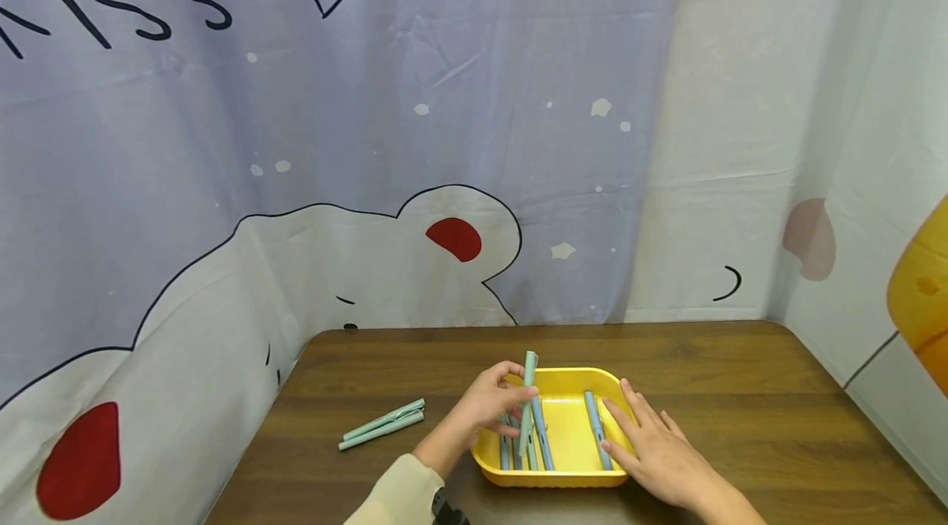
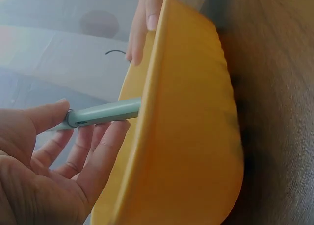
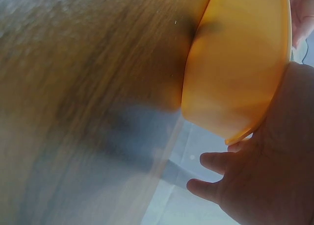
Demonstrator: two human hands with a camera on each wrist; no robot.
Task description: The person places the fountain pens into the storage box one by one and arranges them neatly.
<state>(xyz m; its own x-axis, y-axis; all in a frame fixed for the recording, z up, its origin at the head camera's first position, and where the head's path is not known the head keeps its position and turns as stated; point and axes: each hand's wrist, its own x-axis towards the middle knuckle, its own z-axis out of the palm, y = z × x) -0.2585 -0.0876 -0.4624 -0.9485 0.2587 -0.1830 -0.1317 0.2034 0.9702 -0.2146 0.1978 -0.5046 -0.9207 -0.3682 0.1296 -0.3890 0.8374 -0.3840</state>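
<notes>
Over the left part of a yellow plastic tray [image 1: 578, 479], my left hand [image 1: 490, 400] pinches a light green pen [image 1: 529, 370] between thumb and fingers. The pen stands nearly upright, its lower end inside the tray, partly hidden by the rim in the left wrist view. Under it lie several blue and green pens, one of them a blue pen [image 1: 543, 434]. Another blue pen [image 1: 595, 426] lies along the tray's right side. My right hand [image 1: 659, 452] rests at the right rim with fingers spread, some reaching over the edge.
Two light green pens [image 1: 383, 424] lie side by side on the brown wooden table [image 1: 711, 369], left of the tray. A printed curtain [image 1: 459, 138] hangs behind the table's back edge and along its sides.
</notes>
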